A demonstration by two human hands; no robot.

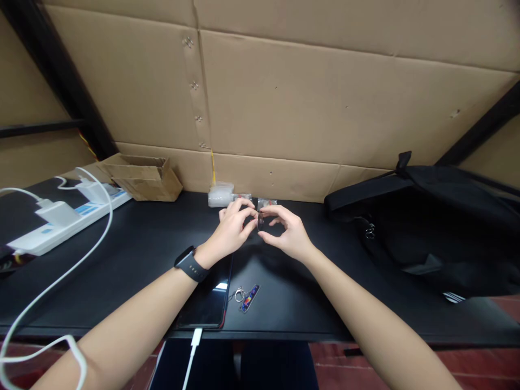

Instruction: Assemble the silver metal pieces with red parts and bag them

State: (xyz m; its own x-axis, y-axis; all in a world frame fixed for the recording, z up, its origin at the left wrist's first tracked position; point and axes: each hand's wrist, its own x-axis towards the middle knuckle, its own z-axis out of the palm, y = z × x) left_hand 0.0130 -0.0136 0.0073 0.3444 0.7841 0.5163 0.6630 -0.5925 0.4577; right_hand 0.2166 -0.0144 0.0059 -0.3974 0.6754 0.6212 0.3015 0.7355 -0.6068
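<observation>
Over the black table [280, 303], both hands meet at a small, thin, round dark piece [260, 221], seen nearly edge-on; its exact kind is too small to make out. The thumb and fingers of my left hand [234, 226] pinch its left side. My right hand [289, 232] grips it from the other side, thumb below and index finger above. Nearer me lies a colourful flat keychain [249, 298] with a silver clasp [239, 294]. Partly under my left forearm rests a dark phone or tablet [203, 311] with a white cable plugged in.
Small clear plastic packets [220, 195] sit by the cardboard wall [284, 108]. At left are an open cardboard box [146, 181] and a white power strip [77, 219] with chargers and a looping cable [87, 252]. A black bag [439, 227] fills the right side.
</observation>
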